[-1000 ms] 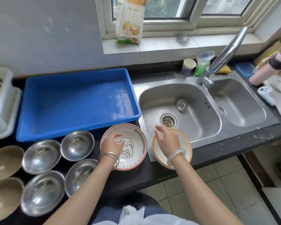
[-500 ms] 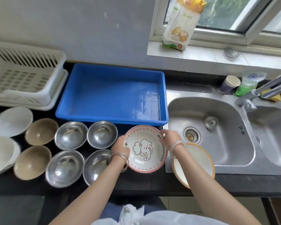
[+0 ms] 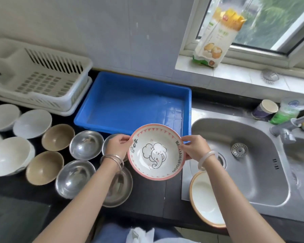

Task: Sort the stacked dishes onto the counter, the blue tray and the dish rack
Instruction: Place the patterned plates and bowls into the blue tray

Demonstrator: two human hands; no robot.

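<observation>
Gripping elephant bowl (image 3: 155, 152) rims, left hand (image 3: 117, 146), right hand (image 3: 194, 148)

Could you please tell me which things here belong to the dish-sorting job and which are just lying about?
Job:
elephant bowl, held by left hand and right hand
orange-rimmed bowl
steel bowls
brown bowls
white bowls
blue tray
dish rack

Lying about:
bun packet
paper cup
green pouch
sink strainer
</observation>
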